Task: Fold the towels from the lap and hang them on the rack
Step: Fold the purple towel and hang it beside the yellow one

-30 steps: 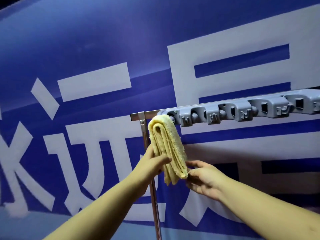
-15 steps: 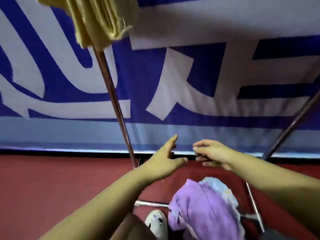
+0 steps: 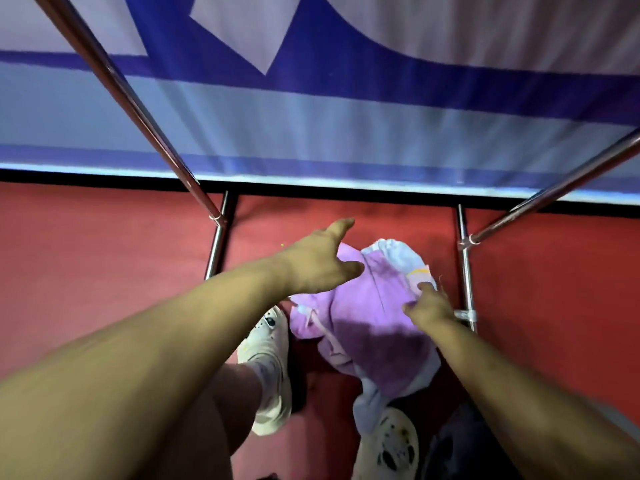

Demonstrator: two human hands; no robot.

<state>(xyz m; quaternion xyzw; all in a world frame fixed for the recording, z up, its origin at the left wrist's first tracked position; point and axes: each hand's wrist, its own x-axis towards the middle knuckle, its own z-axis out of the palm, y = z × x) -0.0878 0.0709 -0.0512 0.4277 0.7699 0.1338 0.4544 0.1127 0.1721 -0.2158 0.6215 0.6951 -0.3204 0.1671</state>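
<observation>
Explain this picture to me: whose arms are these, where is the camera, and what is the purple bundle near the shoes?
There is no machine here. A person wears a camera on the head, looking down past their own arms. The left hand is spread open above a pile of towels: a purple towel on top, a pale blue towel under it. The right hand touches the purple towel at its edge; whether it already grips it is hard to tell. The pile seems to rest on the person's lap, above the white shoes. The shiny metal poles are the legs of a drying rack, standing on a red floor before a blue and white banner.
</observation>
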